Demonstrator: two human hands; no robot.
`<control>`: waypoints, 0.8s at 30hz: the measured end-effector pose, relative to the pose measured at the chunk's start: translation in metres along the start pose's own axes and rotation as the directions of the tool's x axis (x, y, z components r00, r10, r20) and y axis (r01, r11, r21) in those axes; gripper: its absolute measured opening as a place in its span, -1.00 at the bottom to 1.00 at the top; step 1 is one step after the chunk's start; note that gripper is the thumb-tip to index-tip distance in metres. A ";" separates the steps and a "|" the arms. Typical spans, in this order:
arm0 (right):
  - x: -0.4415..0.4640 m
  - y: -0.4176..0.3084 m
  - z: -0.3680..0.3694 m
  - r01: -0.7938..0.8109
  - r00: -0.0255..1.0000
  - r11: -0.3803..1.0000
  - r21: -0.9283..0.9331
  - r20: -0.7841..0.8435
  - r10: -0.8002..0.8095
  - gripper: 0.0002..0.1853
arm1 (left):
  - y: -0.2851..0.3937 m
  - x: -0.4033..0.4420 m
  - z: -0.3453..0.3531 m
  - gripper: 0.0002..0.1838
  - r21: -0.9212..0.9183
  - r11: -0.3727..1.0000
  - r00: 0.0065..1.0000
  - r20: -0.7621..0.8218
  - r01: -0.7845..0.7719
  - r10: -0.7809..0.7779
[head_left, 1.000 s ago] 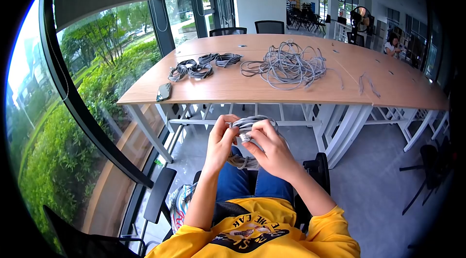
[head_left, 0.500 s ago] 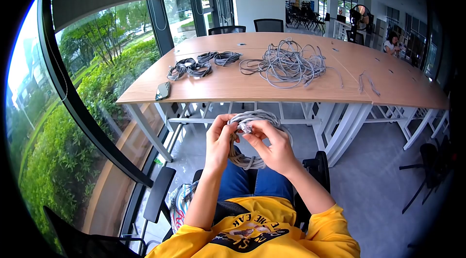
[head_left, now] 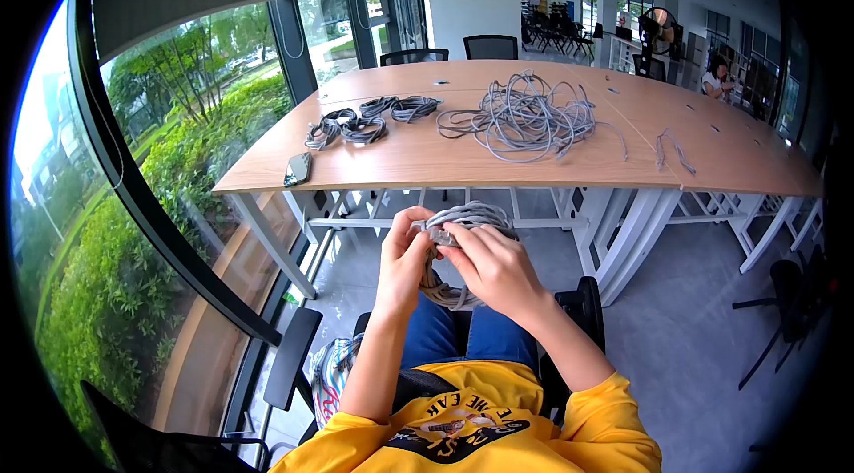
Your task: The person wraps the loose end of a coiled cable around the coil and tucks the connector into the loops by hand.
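A coiled grey cable hangs between my hands, above my lap and in front of the table. My left hand is closed on the coil's left side, with thumb and fingers pinched near its top. My right hand grips the upper right part of the coil, its fingertips close to those of the left. A pale cable end shows between the fingertips, partly covered by them. On the table, a loose tangle of grey cable lies at the middle, and several dark grey coiled cables lie to its left.
A phone lies near the table's front left edge. Short cable pieces are on the right part. Black chairs stand behind the table, a fan further back, and a person at the far right. Windows line the left.
My right hand has shifted over the cable end and now lies flatter against the coil's top. The coil has opened into a rounder ring than in the earliest frame. My left hand keeps its hold.
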State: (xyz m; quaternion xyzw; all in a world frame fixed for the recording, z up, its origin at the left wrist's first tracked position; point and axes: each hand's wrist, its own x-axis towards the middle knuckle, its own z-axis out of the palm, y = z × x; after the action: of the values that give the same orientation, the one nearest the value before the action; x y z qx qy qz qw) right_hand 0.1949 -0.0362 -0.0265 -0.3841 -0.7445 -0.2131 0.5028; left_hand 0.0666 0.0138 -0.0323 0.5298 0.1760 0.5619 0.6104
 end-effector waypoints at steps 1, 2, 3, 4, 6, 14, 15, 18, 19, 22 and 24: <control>0.000 -0.002 -0.001 0.011 1.000 1.000 -0.017 0.020 -0.011 -0.69 | 0.001 0.000 -0.001 -0.84 0.028 1.000 1.000 0.010 -0.011 0.011; 0.000 -0.004 -0.001 0.008 1.000 1.000 -0.016 0.021 -0.008 -0.69 | 0.002 0.000 -0.001 -0.83 0.056 0.998 1.000 0.020 -0.021 0.020; 0.001 -0.006 -0.001 0.027 0.999 0.998 -0.060 0.035 -0.025 -0.68 | 0.003 0.001 -0.002 -0.83 0.073 0.997 0.999 0.019 -0.037 0.036; 0.001 -0.007 -0.001 0.047 0.998 0.993 -0.105 0.048 -0.042 -0.68 | 0.004 -0.001 -0.001 -0.83 0.073 0.997 0.999 0.020 -0.036 0.035; 0.001 -0.005 0.000 0.103 0.994 0.980 -0.171 0.046 -0.097 -0.67 | 0.009 -0.003 0.003 -0.83 0.136 0.985 0.995 0.012 -0.103 0.102; 0.005 -0.010 -0.001 -0.026 0.996 0.986 -0.168 0.081 0.040 -0.70 | 0.005 0.001 -0.003 -0.82 0.057 0.992 0.989 0.099 -0.116 0.110; 0.006 -0.011 -0.002 -0.050 0.995 0.983 -0.178 0.079 0.065 -0.70 | 0.003 0.002 -0.003 -0.81 0.024 0.993 0.990 0.091 -0.112 0.109; 0.005 -0.010 -0.005 -0.103 0.988 0.982 -0.156 0.099 0.119 -0.72 | 0.001 0.002 -0.004 -0.81 0.022 1.000 0.995 0.102 -0.021 0.019; 0.005 -0.010 -0.005 -0.104 0.988 0.982 -0.156 0.099 0.120 -0.72 | 0.002 0.002 -0.005 -0.80 0.020 1.000 0.995 0.098 -0.018 0.015; 0.006 -0.008 -0.003 -0.109 0.989 0.989 -0.096 0.088 0.117 -0.75 | 0.004 0.002 -0.005 -0.83 0.100 0.995 0.999 0.036 -0.008 0.005; 0.005 0.000 0.002 -0.114 0.993 0.991 0.066 -0.002 0.114 -0.77 | 0.004 0.004 -0.005 -0.85 0.130 0.991 1.000 0.017 -0.020 0.018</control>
State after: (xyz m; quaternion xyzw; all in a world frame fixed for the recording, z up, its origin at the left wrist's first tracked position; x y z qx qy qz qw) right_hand 0.1923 -0.0332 -0.0230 -0.4085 -0.7264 -0.1604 0.5289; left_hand 0.0620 0.0189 -0.0296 0.5744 0.2024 0.5509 0.5707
